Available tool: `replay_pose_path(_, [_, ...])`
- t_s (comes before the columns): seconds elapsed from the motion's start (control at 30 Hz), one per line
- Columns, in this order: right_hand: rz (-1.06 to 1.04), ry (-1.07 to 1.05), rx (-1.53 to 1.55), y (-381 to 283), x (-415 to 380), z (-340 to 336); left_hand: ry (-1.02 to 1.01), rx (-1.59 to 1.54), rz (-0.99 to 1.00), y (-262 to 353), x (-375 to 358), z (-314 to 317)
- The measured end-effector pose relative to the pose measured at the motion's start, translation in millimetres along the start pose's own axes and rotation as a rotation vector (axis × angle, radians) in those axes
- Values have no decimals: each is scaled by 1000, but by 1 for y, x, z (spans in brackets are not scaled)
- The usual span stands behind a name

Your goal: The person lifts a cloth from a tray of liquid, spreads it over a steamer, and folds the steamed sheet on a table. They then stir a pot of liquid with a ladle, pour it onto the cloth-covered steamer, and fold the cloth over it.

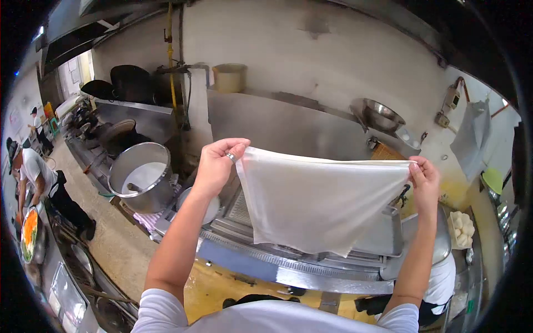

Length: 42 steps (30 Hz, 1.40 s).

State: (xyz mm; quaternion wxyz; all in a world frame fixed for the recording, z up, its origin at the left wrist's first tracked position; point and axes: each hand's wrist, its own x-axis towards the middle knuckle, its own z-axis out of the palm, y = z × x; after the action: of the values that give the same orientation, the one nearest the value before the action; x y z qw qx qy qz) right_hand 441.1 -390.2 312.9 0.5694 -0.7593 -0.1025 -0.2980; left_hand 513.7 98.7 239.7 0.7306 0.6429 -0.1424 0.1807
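A white cloth (322, 200) hangs stretched between my two raised hands, its top edge nearly level and its lower edge loose. My left hand (219, 161) pinches the upper left corner; a ring shows on one finger. At the upper right corner, my right hand (425, 180) grips the cloth between thumb and fingers. Behind and below the cloth lies a steel counter (333, 275), partly hidden by it. To the left of my left forearm stands a large steel pot (161, 191) with white contents and a utensil handle inside.
A metal bowl (383, 116) and a beige bucket (229, 77) rest on the back ledge. White round items fill a basket (462, 244) at right. One person (44, 177) works at the left by a tray of orange and green food (30, 233); another person's white sleeve (442, 280) shows lower right.
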Motion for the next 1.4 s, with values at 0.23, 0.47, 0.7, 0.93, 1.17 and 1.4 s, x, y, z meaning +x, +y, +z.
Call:
replay_pose_path(0.23, [9, -1, -58, -53, -23, 107, -11, 241, 14, 29, 7, -109])
replay_pose_path(0.47, [22, -25, -50, -78, -38, 156, 168, 317, 98, 8, 19, -156])
replay_pose_path(0.7, [47, -46, -115, -74, -58, 162, 190, 287, 143, -1, 17, -165])
replay_pose_path(0.93, [90, -23, -195, -38, -95, 164, 140, 284, 101, -8, 1, -164])
replay_pose_path(1.17, [334, -15, -153, 64, -132, 184, 18, 455, -28, -79, -6, -162])
replay_pose_path(1.4, [574, -62, -443, 324, -209, 236, -99, 978, -236, -356, -34, -181])
